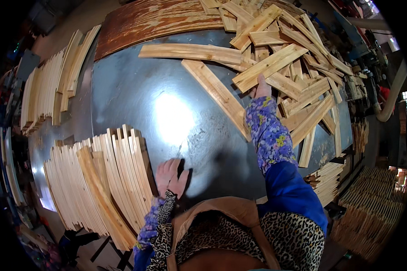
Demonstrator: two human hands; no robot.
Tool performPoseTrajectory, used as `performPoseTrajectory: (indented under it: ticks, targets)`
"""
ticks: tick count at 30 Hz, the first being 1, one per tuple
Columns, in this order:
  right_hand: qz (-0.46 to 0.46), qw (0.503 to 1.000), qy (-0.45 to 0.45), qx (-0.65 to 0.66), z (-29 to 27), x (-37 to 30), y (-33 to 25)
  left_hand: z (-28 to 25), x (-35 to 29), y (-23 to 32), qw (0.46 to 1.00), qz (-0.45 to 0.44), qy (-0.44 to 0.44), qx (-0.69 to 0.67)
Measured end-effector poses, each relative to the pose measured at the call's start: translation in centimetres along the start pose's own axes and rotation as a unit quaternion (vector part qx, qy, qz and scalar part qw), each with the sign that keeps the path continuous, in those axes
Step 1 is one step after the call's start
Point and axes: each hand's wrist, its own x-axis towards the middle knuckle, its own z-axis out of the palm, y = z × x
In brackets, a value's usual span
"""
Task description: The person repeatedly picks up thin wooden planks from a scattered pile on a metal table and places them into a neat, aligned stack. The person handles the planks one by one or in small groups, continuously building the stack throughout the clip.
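My right hand reaches out to the near edge of a pale wooden board on top of a loose heap. Its thumb lies over the board, and the other fingers are mostly hidden at the edge. Close to my body, my left hand rests on the grey metal tabletop, fingers stretched out and holding nothing. Just left of it stands a row of boards set on edge, with a darker board lying slantwise across it.
Two loose boards, one lying crosswise and one slanting, rest left of the heap. A reddish-brown wooden panel covers the far edge. More boards stand at the far left. Stacked boards are at the lower right.
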Motion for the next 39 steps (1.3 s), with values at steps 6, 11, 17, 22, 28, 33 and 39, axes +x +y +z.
performPoseTrajectory:
  ticks: [6, 11, 17, 22, 28, 33, 39]
  targets:
    - [0.185, 0.943, -0.248, 0.122, -0.8, -11.9, 3.4, 3.8, 16.1, 2.7, 0.987, -0.012, 0.028, -0.159]
    - [-0.097, 0.658, -0.654, -0.360, -2.3, -18.7, 1.3, 3.0, 21.4, 0.0, 0.822, -0.264, -0.250, -0.438]
    - [-0.498, 0.611, -0.293, -0.542, 15.4, -3.1, -3.6, 1.6, 13.2, -3.6, 0.831, -0.323, -0.100, -0.442]
    - [-0.328, 0.509, -0.379, -0.700, 23.1, -1.4, -7.8, -1.3, 3.8, -4.8, 0.810, -0.323, 0.000, -0.489]
    - [-0.121, 0.626, -0.523, -0.566, 15.0, -8.0, -7.1, -9.6, -10.1, -8.6, 0.794, -0.383, 0.234, -0.410]
    - [0.020, 0.742, -0.615, -0.267, 1.8, -20.8, 3.0, -13.9, -22.9, -16.3, 0.766, -0.335, 0.275, -0.475]
    - [0.210, 0.689, -0.672, -0.173, -4.9, -41.4, 9.0, -15.8, -31.1, -21.9, 0.777, -0.367, 0.303, -0.413]
